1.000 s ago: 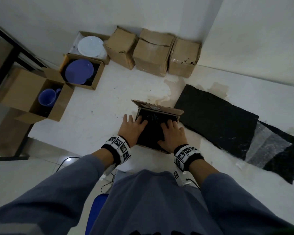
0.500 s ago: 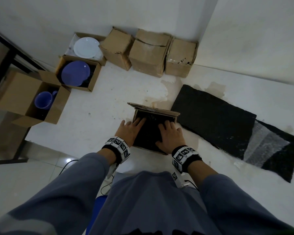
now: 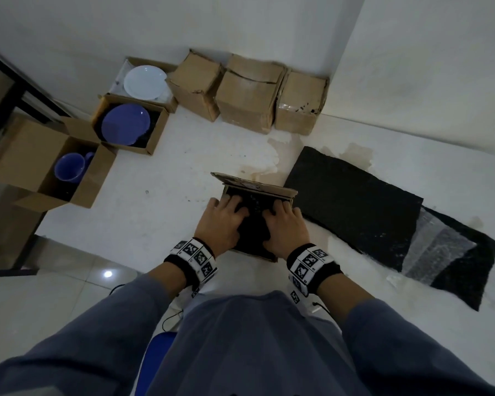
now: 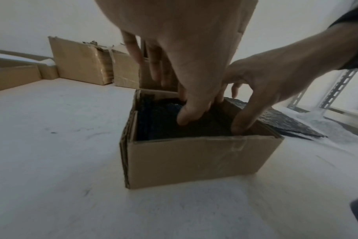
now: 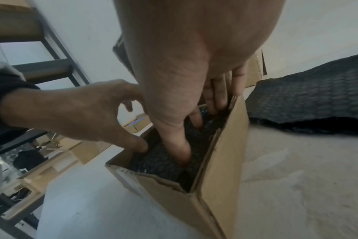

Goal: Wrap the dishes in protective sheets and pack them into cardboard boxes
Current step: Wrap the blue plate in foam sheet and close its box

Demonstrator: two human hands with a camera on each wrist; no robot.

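A small open cardboard box (image 3: 257, 185) stands near the front edge of the white table (image 3: 169, 212). Inside it lies a bundle wrapped in black bubble sheet (image 3: 253, 221). My left hand (image 3: 223, 221) and right hand (image 3: 286, 227) both reach into the box, side by side, with their fingers pressing down on the bundle. In the left wrist view the left thumb and fingers (image 4: 186, 116) push on the black wrap (image 4: 159, 122) inside the box (image 4: 194, 161). In the right wrist view the right fingers (image 5: 180, 150) press on it near the box's right wall (image 5: 221, 177). The wrapped dish itself is hidden.
A black bubble sheet (image 3: 355, 201) lies right of the box, with clear bubble wrap (image 3: 437, 247) on its far end. At the back left, open boxes hold a blue mug (image 3: 69, 168), a blue plate (image 3: 125, 124) and a white plate (image 3: 145, 82). Three closed boxes (image 3: 249, 101) line the wall.
Both hands stay in the box on the black bundle. Their fingers have shifted slightly further in over it. The box has not moved.
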